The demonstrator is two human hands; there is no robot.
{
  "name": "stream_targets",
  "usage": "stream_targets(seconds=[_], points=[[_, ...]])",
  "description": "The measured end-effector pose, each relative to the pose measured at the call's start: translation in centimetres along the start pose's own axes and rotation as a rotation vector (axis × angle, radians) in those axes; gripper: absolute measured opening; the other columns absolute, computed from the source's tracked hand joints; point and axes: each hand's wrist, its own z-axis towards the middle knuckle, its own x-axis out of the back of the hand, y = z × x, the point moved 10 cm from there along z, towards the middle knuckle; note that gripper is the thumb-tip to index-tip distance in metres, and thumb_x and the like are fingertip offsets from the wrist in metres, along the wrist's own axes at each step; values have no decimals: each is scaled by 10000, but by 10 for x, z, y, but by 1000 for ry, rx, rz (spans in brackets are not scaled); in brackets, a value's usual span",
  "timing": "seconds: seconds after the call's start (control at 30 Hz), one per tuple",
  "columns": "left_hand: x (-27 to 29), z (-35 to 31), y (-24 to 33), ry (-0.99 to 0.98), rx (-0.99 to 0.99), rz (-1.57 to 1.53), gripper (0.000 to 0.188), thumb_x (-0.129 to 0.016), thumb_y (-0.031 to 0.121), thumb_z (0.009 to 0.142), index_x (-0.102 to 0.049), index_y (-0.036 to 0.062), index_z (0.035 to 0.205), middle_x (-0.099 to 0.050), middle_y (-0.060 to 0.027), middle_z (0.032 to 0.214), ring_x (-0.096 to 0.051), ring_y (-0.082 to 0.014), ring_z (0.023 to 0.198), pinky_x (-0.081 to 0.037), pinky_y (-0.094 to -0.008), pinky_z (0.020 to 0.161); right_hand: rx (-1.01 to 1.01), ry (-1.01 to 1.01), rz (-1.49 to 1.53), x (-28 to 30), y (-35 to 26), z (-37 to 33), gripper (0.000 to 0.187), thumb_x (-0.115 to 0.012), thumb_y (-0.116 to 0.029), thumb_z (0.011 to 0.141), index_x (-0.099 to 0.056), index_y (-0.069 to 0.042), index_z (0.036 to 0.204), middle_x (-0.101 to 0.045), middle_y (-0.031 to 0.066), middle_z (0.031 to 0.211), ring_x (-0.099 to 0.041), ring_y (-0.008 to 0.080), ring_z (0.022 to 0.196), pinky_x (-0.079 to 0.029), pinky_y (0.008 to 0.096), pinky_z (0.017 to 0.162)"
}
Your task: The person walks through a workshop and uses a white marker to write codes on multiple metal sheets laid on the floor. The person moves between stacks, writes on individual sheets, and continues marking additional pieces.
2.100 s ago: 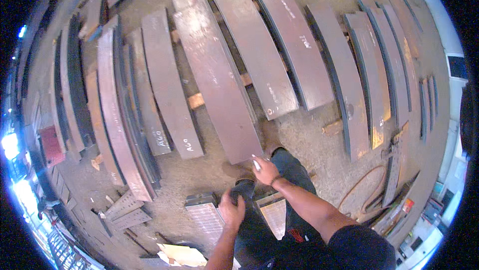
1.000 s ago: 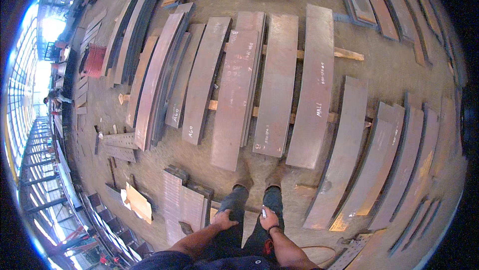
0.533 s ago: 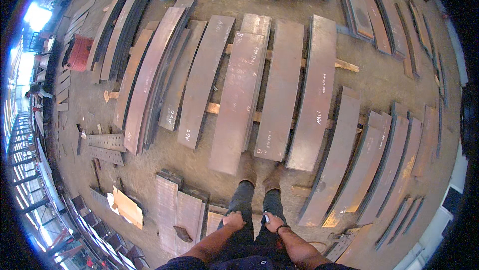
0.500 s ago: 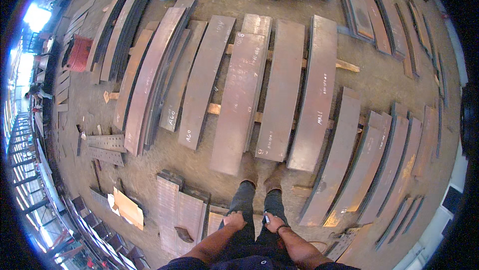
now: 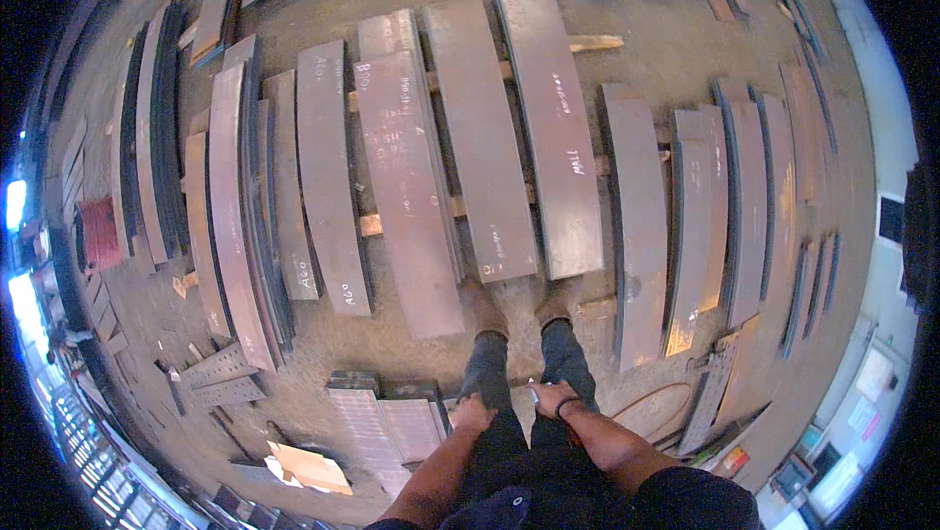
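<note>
Right hand (image 5: pixel 553 400): fingers curled round a slim white stick (image 5: pixel 534 393); marker or chalk, cannot tell. Both lie on the near side of the reddish-brown steel plate (image 5: pixel 415 226) (landmark), to its right. Left hand (image 5: pixel 474 415): on the left trouser leg (image 5: pixel 487 370), also on landmark's near side; fingers bent, whether gripping anything cannot be told. Timber bearer (image 5: pixel 370 225): juts out at landmark's left edge. Grey steel plate (image 5: pixel 480 138): just right of landmark
</note>
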Motion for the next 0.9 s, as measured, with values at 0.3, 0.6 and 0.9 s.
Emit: stream_targets(seconds=[0.3, 0.6, 0.9], points=[[-14, 3, 44, -13, 92, 67, 680, -686, 508, 834, -483, 77, 1321, -548, -192, 1330, -549, -366, 1230, -465, -490, 994, 102, 18, 103, -19, 52, -9, 642, -560, -195, 839, -363, -171, 1449, -640, 174, 1231, -608, 322, 1147, -362, 471, 1052], [-45, -5, 116, -10, 167, 163, 633, -674, 491, 854, -482, 82, 1298, -573, -180, 1298, -552, -349, 1226, -462, -498, 977, 127, 41, 266, -30, 124, -26, 639, -611, -175, 834, -383, -229, 1428, -637, 223, 1193, -594, 375, 1137, -431, 496, 1018], [-49, -7, 144, 20, 196, 166, 597, -690, 454, 842, -485, 114, 1288, -599, -146, 1265, -590, -340, 1179, -467, -505, 955, 92, 12, 345, -24, 149, -40, 641, -642, -194, 839, -383, -257, 1423, -636, 253, 1165, -571, 453, 1119, -433, 494, 1011]])
